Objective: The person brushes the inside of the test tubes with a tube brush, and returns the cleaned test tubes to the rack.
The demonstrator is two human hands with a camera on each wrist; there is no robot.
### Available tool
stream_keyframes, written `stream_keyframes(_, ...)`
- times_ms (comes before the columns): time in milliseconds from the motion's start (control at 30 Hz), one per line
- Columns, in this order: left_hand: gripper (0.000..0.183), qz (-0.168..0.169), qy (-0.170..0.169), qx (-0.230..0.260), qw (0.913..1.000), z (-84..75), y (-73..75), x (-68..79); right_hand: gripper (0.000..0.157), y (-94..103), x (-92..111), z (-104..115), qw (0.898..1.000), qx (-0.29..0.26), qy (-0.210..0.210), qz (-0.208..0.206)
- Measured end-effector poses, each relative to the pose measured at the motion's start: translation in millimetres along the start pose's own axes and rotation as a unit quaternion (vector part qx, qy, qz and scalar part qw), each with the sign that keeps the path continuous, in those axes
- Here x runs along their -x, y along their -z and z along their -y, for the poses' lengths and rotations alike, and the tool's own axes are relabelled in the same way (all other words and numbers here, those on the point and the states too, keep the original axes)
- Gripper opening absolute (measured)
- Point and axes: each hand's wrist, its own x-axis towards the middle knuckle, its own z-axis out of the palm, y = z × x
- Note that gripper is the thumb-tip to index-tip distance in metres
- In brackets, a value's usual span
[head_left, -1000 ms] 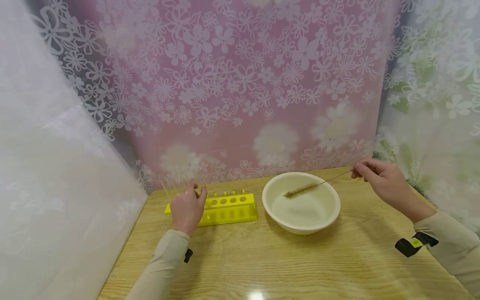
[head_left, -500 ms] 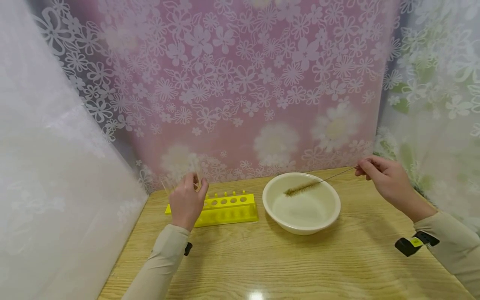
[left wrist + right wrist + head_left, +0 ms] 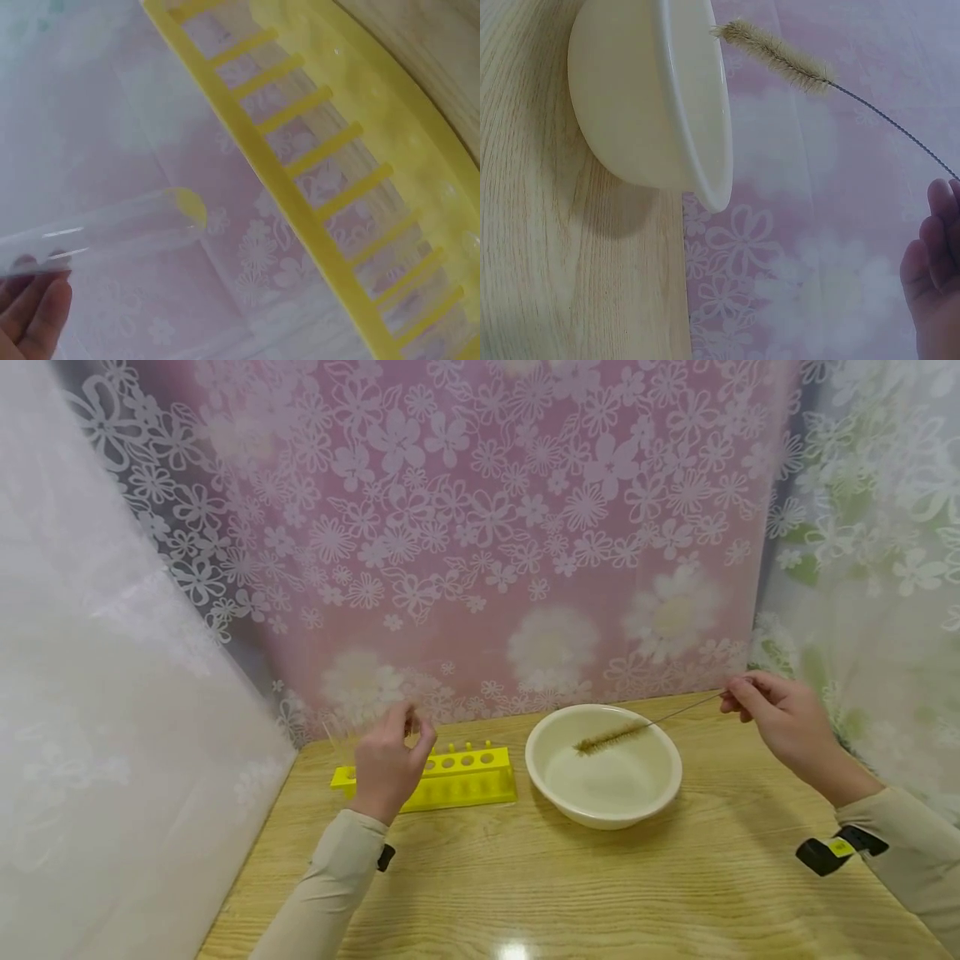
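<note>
Left wrist view shows a tube [image 3: 124,225] pinched in the left hand [image 3: 386,768], rounded end near the rack [image 3: 465,790], while the right hand [image 3: 787,727] pinches the brush [image 3: 611,739] by its wire, over the bowl [image 3: 600,817] on the table [image 3: 600,893], right strap's [image 3: 819,857] yellow label [image 3: 841,847] too small to read.

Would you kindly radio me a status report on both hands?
Left hand: pinching transparent round-bottomed test tube, clear of yellow plastic rack. Right hand: holding tan-bristled, wire-handled brush over round cream basin. Nothing visibly in the way.
</note>
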Motion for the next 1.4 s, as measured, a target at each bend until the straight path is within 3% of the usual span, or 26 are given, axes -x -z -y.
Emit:
stream_keyframes(167,0.020,0.038,-0.015,0.062,0.9972,-7.7,-6.4,4.0,0.026,0.5,0.5,-2.3,1.000,-0.007,-0.002,0.000)
stream_keyframes(400,0.021,0.119,-0.019,0.132,0.9839,-20.4,-18.9,13.8,0.025,-3.1,-1.3,-3.0,1.000,-0.025,-0.011,0.008)
stream_keyframes(533,0.022,0.159,-0.021,0.141,0.9769,-30.2,-26.2,17.3,0.025,-4.8,-2.3,-2.1,1.000,-0.025,-0.010,0.012)
stream_keyframes(900,0.025,0.281,0.025,0.144,0.9484,-49.6,-41.1,27.0,0.025,-6.4,-2.8,2.1,0.999,-0.051,-0.001,0.006)
stream_keyframes(1000,0.024,0.296,0.027,0.144,0.9438,-52.0,-45.0,28.7,0.025,-6.5,-3.1,1.9,0.998,-0.060,0.000,0.006)
stream_keyframes(1167,0.022,0.304,0.021,0.132,0.9433,-55.8,-50.6,29.4,0.025,-6.4,-3.1,1.8,0.998,-0.067,0.005,0.004)
stream_keyframes(1400,0.014,0.293,-0.006,0.079,0.9529,-60.4,-55.5,30.2,0.026,-5.9,-2.2,3.7,0.997,-0.077,0.007,0.003)
